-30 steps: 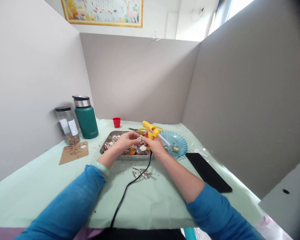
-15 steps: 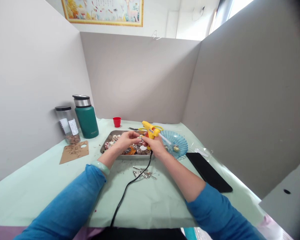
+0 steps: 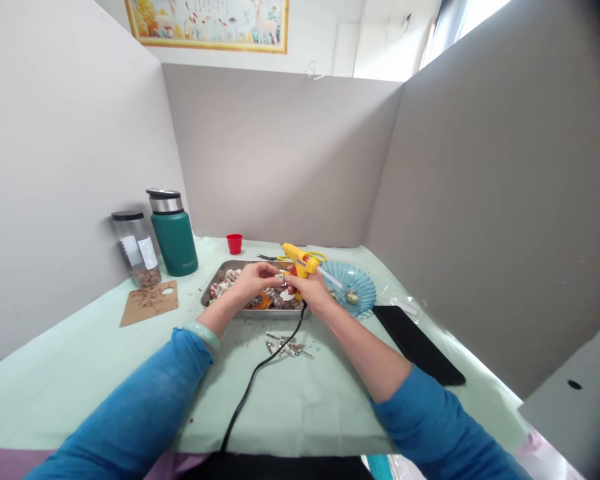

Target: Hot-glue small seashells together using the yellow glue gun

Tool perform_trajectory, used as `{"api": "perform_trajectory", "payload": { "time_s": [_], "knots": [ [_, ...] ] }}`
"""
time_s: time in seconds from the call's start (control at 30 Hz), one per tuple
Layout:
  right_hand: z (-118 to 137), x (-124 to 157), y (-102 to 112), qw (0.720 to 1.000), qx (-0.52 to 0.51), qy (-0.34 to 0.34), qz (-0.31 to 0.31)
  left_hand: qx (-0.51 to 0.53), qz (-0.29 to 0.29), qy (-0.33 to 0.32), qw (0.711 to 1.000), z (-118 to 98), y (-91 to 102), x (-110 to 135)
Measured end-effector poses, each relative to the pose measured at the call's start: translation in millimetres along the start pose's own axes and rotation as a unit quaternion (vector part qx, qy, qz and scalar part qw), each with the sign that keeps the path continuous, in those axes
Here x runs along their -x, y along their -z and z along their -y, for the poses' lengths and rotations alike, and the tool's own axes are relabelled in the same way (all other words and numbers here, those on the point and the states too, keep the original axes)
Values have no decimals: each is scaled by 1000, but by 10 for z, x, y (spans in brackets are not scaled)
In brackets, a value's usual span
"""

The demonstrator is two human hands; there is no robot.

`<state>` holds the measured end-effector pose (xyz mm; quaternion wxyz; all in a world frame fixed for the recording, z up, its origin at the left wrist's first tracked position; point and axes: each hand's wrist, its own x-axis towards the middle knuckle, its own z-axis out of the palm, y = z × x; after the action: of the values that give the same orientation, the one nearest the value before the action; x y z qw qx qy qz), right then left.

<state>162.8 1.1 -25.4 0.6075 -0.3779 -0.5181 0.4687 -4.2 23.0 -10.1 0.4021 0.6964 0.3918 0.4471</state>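
Note:
My right hand [image 3: 311, 291] grips a yellow glue gun [image 3: 300, 260] over the right end of a metal tray [image 3: 213, 283] filled with shells and small pieces. The gun's nozzle points left toward my left hand [image 3: 253, 280], whose fingers pinch a small piece I cannot make out, just above the tray. A black cord [image 3: 253, 387] runs from the gun toward me across the pale green table cover.
A blue glass dish [image 3: 357, 285] sits right of the tray, a black phone [image 3: 417, 343] nearer right. Yellow-handled scissors [image 3: 273, 258] and a red cup [image 3: 234, 243] lie behind. A green flask [image 3: 173, 233], a jar [image 3: 136, 248] and a cardboard piece [image 3: 150, 303] stand left. Metal clips [image 3: 285, 347] lie in front.
Hardly anything differs. Both hands stay together over the tray with the glue gun's tip close to my left fingers.

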Motion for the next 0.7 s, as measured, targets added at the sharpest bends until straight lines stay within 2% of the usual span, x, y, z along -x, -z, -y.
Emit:
{"api": "perform_trajectory", "payload": {
  "time_s": [0.2, 0.37, 0.57, 0.7],
  "knots": [
    [-3, -9, -1, 1000, -4, -11, -2, 20, 4, 16, 1000, -60, -17, 23],
    [45, 23, -45, 999, -31, -6, -33, 65, 9, 24, 998, -125, -29, 48],
    [46, 29, -66, 994, -45, 22, -92, 139, -35, 27, 989, -84, -1, 32],
    [8, 6, -49, 994, -40, 33, -100, 195, -7, 24, 980, -87, -6, 33]
  ]
}}
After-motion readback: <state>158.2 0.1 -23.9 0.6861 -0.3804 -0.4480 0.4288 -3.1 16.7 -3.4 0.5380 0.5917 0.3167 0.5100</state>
